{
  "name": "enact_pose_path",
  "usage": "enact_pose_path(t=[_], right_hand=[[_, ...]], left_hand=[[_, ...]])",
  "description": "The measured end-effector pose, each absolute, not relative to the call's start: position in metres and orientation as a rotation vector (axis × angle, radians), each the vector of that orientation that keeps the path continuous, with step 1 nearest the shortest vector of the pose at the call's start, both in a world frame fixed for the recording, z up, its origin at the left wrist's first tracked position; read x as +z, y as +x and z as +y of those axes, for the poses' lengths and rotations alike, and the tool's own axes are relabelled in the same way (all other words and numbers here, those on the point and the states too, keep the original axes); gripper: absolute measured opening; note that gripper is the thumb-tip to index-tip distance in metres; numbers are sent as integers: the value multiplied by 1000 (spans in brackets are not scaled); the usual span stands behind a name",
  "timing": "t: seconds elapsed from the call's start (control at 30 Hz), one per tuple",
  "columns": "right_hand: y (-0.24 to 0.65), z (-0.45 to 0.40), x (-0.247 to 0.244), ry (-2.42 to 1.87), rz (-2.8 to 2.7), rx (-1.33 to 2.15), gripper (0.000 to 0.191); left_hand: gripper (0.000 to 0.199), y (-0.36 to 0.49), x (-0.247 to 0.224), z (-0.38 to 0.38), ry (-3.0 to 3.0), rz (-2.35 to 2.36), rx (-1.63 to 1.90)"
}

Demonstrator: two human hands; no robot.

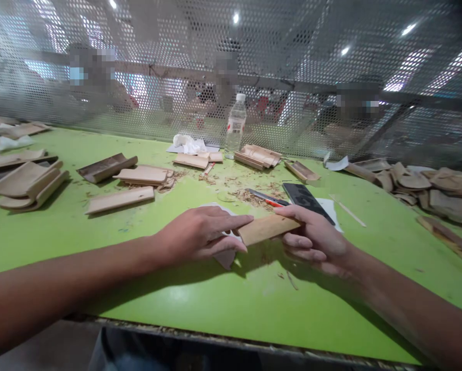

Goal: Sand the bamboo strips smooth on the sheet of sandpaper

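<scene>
From where I stood, uneven pressure from the left hand (198, 233) could have twisted the wooden piece (268, 230) held over the tabletop (176, 306), and a careless reach towards its 12 o'clock might have caught the knife (267, 198). The left forearm (99, 273) stretched from 8 o'clock, its fingers half spread at the piece's 9 o'clock end, grip unclear; from 4 o'clock, the right hand (321, 238) pinched the other end, thumb on top, fingers curled.
</scene>
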State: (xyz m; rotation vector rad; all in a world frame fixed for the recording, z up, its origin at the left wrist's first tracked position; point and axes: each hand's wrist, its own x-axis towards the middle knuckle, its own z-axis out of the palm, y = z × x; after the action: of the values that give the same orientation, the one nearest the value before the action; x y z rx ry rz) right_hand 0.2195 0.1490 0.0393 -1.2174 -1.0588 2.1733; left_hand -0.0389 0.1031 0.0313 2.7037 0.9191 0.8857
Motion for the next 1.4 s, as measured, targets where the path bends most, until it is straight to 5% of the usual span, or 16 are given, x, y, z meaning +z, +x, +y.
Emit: enact_pose_path(t=[0.57,0.87,1.4], right_hand=[[220,150,35,-1044,-1134,2269,54],[232,149,35,-893,-1837,1617,47],[244,162,26,-744,-1976,1887,34]], left_hand=[[47,-39,31,103,2486,917,857],[23,-37,27,108,1857,953,904],[15,-36,38,96,2435,758,1071]])
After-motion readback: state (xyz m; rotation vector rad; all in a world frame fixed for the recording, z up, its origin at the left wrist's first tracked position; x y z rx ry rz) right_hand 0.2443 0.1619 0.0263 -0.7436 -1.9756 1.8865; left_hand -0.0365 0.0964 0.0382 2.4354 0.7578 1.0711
